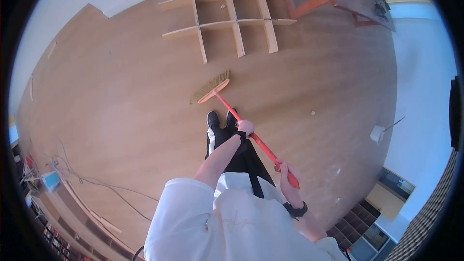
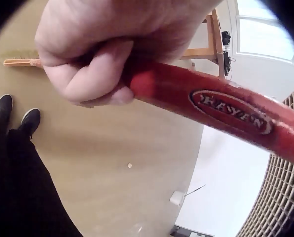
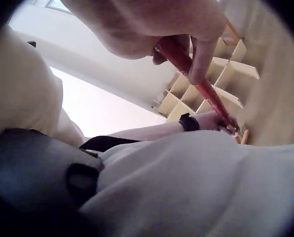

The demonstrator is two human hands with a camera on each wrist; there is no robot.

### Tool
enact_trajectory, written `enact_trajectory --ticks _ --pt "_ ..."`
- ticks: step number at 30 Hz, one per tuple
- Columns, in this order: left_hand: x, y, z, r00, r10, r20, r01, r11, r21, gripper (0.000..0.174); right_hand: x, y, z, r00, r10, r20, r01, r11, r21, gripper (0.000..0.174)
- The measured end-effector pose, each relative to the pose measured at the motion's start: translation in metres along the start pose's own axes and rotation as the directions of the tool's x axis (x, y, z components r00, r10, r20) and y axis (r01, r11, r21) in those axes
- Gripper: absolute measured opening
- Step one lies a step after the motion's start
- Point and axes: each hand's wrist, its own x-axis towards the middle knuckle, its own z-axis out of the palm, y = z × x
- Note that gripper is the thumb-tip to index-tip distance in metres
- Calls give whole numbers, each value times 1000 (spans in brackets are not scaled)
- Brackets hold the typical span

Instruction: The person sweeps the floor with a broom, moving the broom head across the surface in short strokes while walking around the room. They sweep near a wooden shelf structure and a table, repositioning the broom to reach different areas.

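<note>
A broom with a red handle (image 1: 266,150) slants across the front of the person's body in the head view. Its orange-pink head with straw-coloured bristles (image 1: 211,88) is at the floor just beyond the shoes (image 1: 212,119). My left hand (image 1: 245,127) grips the handle partway along, fingers curled round it in the left wrist view, where lettering shows on the red shaft (image 2: 231,109). Near the handle's top end, my right hand (image 1: 288,171) holds it; the right wrist view shows a finger and thumb about the red shaft (image 3: 206,91).
A wooden grid shelf (image 1: 234,21) lies on the floor ahead, beside a reddish wooden frame (image 1: 309,7). Small scrap (image 1: 312,112) lies to the right, and a white dustpan-like object (image 1: 377,134) stands near the right wall. Cables (image 1: 104,183) trail across the floor at left.
</note>
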Motion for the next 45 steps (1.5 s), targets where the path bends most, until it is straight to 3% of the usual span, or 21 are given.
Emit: enact_trajectory --ticks 2,3,4,5,7,8,10,11,15,19,21,26,29,30,31,32,34,37,39,42,45 --pt "12 -9 28 1000 -12 4 12 1000 8 8 -5 2 -6 999 -36 40 35 999 18 25" --pt "6 -18 38 998 -50 -29 36 930 -366 7 -10 3 -7 999 -43 32 42 999 26 25" --pt "1 -26 41 994 -96 -44 40 724 -689 9 -11 3 -8 995 -96 33 95 995 32 23" --pt "-31 -14 19 994 -96 -49 36 731 -681 9 -11 2 -9 988 -150 34 149 988 37 22" --pt "-81 -7 -63 933 -348 88 164 196 -967 15 -11 -17 -10 973 -218 73 218 976 12 20" --pt "-95 -8 -80 933 -350 82 161 204 -966 15 -10 -27 -10 954 -276 118 280 960 -17 19" --pt "-123 -12 -103 841 -491 229 198 -115 -973 18 -11 -40 -8 945 -285 160 287 958 7 18" --pt "-144 -13 -122 851 -458 257 167 -229 -959 15 -8 -47 -5 934 -293 206 294 955 28 18" --pt "-175 -41 -110 846 -483 225 38 -367 -929 13 4 -65 4 890 -346 298 335 938 89 17" --pt "-187 -65 -94 767 -590 253 -64 -463 -884 14 33 -62 19 797 -404 449 379 913 148 16" --pt "-185 -69 -81 738 -623 261 -56 -441 -896 14 46 -49 27 716 -476 510 437 876 204 16" --pt "-169 -66 -71 691 -653 310 -12 -439 -899 14 64 -37 19 653 -533 538 509 835 209 15" --pt "-150 -52 -70 633 -698 335 -134 -525 -841 13 71 -32 6 610 -596 522 607 775 175 16" --pt "-142 -48 -70 626 -704 335 -207 -564 -799 13 74 -33 -3 605 -600 523 614 770 174 16" --pt "-136 -46 -71 672 -661 335 -141 -558 -818 13 79 -38 -14 606 -592 531 617 771 155 15" --pt "-125 -43 -72 673 -661 332 -145 -558 -817 13 83 -39 -24 610 -581 539 617 775 137 15" --pt "-101 -33 -71 761 -591 268 -155 -567 -809 13 95 -36 -43 633 -568 526 585 796 154 15" --pt "-65 -7 -88 752 -585 304 -49 -509 -859 11 114 -26 -74 723 -516 460 520 844 130 16" --pt "-44 22 -112 742 -586 325 9 -476 -880 10 126 -25 -98 726 -501 471 508 852 125 16" --pt "-16 48 -124 795 -531 293 -38 -526 -849 11 137 -30 -125 736 -462 494 486 869 88 17" --pt "-2 72 -140 778 -559 286 -32 -489 -871 13 143 -30 -144 731 -491 474 518 851 83 16"
